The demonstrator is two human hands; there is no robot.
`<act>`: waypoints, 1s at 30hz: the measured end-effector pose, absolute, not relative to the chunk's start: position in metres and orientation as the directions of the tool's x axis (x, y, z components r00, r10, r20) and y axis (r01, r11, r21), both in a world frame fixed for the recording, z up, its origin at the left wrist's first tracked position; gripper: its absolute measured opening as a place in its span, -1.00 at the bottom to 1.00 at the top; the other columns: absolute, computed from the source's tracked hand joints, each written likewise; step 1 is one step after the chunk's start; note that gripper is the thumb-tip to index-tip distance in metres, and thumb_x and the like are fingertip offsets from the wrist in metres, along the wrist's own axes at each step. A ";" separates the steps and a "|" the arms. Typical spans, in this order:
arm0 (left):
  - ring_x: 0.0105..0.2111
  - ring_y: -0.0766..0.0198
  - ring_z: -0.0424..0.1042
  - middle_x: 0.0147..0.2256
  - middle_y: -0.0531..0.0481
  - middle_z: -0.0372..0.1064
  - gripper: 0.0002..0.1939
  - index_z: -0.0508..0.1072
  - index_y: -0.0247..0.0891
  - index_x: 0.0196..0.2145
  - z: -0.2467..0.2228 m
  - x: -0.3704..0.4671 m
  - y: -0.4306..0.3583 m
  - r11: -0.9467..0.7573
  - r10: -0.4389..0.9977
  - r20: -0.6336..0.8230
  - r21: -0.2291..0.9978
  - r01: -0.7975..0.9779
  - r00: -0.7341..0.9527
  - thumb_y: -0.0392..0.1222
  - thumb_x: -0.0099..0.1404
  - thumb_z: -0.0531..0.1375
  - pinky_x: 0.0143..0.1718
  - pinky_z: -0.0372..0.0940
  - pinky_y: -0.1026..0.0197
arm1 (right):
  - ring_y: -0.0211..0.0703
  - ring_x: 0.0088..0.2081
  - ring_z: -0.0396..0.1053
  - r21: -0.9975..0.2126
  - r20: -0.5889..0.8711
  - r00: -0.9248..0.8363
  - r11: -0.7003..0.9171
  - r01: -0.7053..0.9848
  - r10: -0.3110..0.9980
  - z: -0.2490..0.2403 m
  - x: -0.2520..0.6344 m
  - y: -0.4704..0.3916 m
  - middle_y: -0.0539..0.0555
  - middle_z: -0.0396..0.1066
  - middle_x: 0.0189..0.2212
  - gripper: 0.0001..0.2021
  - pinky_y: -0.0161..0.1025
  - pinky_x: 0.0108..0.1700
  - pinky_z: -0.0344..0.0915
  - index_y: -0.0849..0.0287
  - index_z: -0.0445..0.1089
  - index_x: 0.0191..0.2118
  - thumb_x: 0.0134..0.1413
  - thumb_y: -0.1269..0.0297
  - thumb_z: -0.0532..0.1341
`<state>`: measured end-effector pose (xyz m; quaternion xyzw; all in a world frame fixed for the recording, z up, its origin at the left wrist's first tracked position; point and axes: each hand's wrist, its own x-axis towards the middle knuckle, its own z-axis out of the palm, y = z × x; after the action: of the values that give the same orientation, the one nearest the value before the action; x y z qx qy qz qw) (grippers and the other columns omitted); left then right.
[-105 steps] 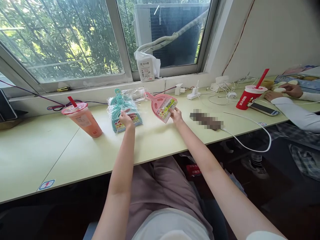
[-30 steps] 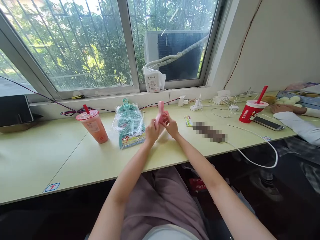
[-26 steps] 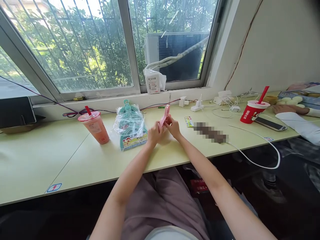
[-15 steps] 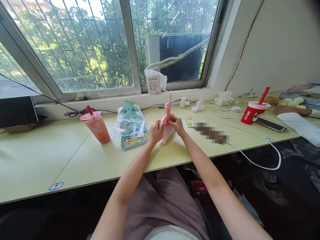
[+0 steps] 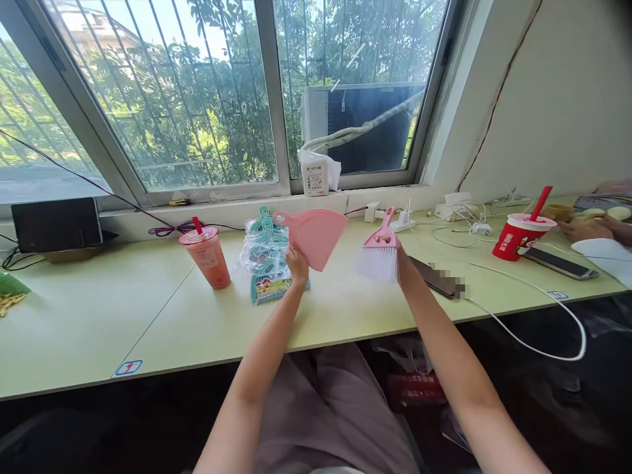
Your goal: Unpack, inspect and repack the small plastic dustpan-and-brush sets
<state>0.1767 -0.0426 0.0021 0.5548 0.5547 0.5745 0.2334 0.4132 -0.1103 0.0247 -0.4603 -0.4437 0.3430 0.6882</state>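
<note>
My left hand (image 5: 297, 264) is closed on the edge of a pink dustpan (image 5: 317, 236), raised above the table with its handle pointing left. To the right, my right hand (image 5: 405, 264) grips a pink brush (image 5: 383, 238) at its side; white bristles hang down, blurred by motion. Some of my right fingers are hidden behind the brush. Dustpan and brush are apart. Left of the dustpan lie teal dustpan-and-brush sets in clear plastic (image 5: 269, 253), partly behind my left hand. A dark phone (image 5: 434, 276) with a white cable lies beside my right wrist.
A pink drink cup (image 5: 210, 258) stands at left, a dark tablet (image 5: 56, 225) farther left. At right are a red cup (image 5: 518, 238), another phone (image 5: 560, 263), white chargers and cables, and another person's hands (image 5: 590, 228). The table's front edge (image 5: 345, 341) runs before my lap.
The pink dustpan and brush, together before, are now apart. My left hand has moved slightly left with the dustpan, my right hand rightward with the brush. The view has shifted.
</note>
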 end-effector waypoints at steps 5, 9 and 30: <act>-0.33 0.16 0.40 -0.35 -0.14 0.44 -0.52 0.41 -0.23 -0.36 0.005 0.177 -0.044 -0.292 0.901 0.394 0.861 0.417 -0.180 -0.04 0.48 -0.20 -0.30 0.24 0.16 | -0.28 -0.61 0.16 -0.970 0.177 0.108 0.155 0.189 0.978 0.054 0.471 -0.162 0.02 0.27 -0.64 -0.60 -0.26 -0.52 0.13 0.13 0.32 -0.59 -0.16 -0.13 0.32; -0.28 0.08 0.46 -0.32 -0.22 0.49 -0.51 0.48 -0.26 -0.36 0.000 0.196 -0.055 -0.385 0.910 0.389 0.668 0.637 0.143 -0.09 0.47 -0.17 -0.27 0.26 0.13 | -0.22 -0.60 0.28 -0.750 -0.098 -0.014 -0.065 0.658 0.995 0.068 0.477 -0.192 0.13 0.40 -0.62 -0.66 -0.25 -0.48 0.17 0.16 0.44 -0.59 -0.15 -0.04 0.35; -0.10 0.12 0.40 -0.11 -0.26 0.36 -0.67 0.38 -0.39 -0.07 -0.008 0.191 -0.061 -0.418 0.839 0.373 -0.027 0.908 0.397 -0.52 0.34 -0.08 -0.10 0.28 0.19 | 0.23 -0.01 0.46 -0.016 -0.064 0.288 -0.290 0.957 0.955 0.022 0.438 -0.175 0.41 0.48 -0.09 -0.51 -0.08 -0.09 0.31 0.32 0.53 -0.11 0.12 -0.06 0.20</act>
<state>0.1905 -0.0612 -0.0081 0.8279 0.5274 0.1530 -0.1137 0.4384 -0.1750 0.0217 -0.8024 -0.5958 0.0306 -0.0127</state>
